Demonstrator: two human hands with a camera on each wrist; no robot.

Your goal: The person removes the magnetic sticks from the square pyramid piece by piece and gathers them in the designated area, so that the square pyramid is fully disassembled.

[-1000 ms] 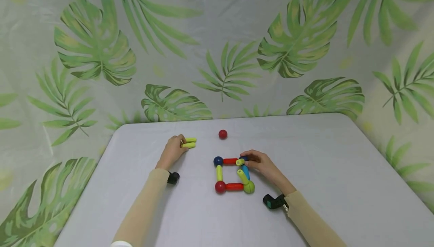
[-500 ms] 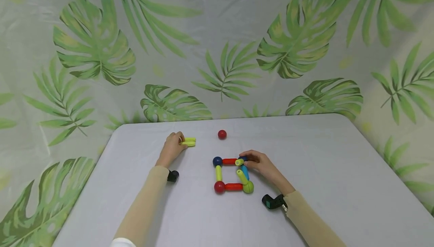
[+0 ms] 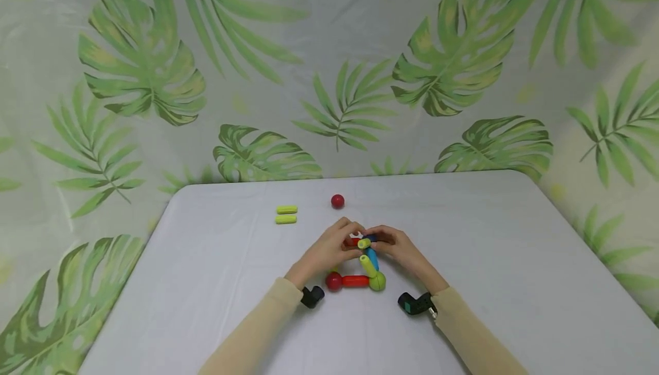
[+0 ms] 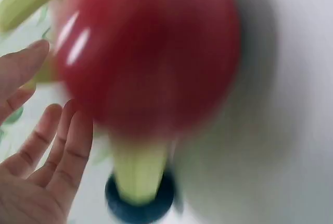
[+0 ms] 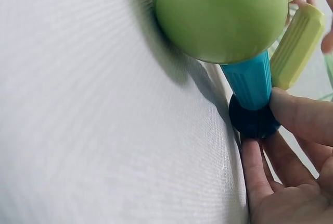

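Ball-and-rod frame [image 3: 355, 281] could pull apart if the left hand [image 3: 327, 249], fingers seemingly spread, bumps it; right hand [image 3: 400, 249] pinches dark-blue ball [image 5: 248, 121].

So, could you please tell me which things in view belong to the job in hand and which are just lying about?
In the job:
Left hand
Right hand, and the dark blue ball it grips
Ball-and-rod frame, with its green ball, blue rod and two raised yellow-green rods

Lying about, possibly spare parts:
Two loose yellow-green rods
Far red ball
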